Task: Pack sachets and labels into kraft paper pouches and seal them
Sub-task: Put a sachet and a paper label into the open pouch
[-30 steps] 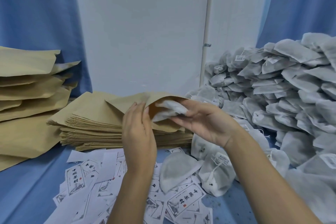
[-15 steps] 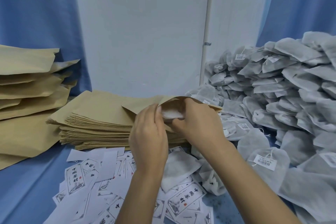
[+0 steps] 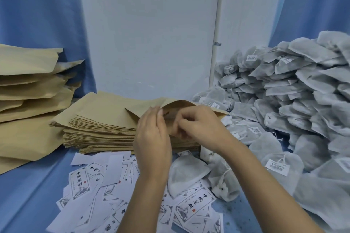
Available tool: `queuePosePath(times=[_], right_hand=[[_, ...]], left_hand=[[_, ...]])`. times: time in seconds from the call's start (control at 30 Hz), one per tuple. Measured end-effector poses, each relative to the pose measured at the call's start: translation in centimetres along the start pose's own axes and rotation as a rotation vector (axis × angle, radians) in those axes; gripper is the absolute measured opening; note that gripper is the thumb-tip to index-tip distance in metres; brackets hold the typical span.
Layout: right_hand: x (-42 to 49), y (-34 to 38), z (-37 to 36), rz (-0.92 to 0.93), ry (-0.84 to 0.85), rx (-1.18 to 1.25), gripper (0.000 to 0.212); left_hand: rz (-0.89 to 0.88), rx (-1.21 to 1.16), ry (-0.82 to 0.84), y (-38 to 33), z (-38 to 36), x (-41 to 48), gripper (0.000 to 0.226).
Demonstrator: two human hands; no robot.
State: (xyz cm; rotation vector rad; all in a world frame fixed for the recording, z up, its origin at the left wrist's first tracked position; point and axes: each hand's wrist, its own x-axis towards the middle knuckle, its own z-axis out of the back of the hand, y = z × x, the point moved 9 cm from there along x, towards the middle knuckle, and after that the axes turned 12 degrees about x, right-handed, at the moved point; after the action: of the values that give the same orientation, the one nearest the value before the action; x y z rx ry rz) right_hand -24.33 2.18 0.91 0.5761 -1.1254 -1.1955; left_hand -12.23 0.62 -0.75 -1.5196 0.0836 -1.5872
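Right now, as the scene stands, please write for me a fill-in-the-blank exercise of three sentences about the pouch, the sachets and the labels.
1. The kraft pouch between the left hand and the right hand is ____, not sealed.
2. The heap of grey sachets lies on the person's ____ side.
3. The printed labels lie scattered on a ____ cloth.
Missing words: open; right; blue.
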Motion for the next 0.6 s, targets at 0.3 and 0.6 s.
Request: queuePosePath(times=[0.3,0.6], right_hand=[[-1.8,-7.6,-3.6,-0.316,0.573,-0.621,0.053],[-1.0,-8.5,-1.1,-0.296,0.423,-0.472,0.010]], left_hand=[[0.125,-0.101,-0.156,1.6,2.0,0.9,0.033],[0.126,-0.111,-0.143,1.6,1.5,0.7,0.030]])
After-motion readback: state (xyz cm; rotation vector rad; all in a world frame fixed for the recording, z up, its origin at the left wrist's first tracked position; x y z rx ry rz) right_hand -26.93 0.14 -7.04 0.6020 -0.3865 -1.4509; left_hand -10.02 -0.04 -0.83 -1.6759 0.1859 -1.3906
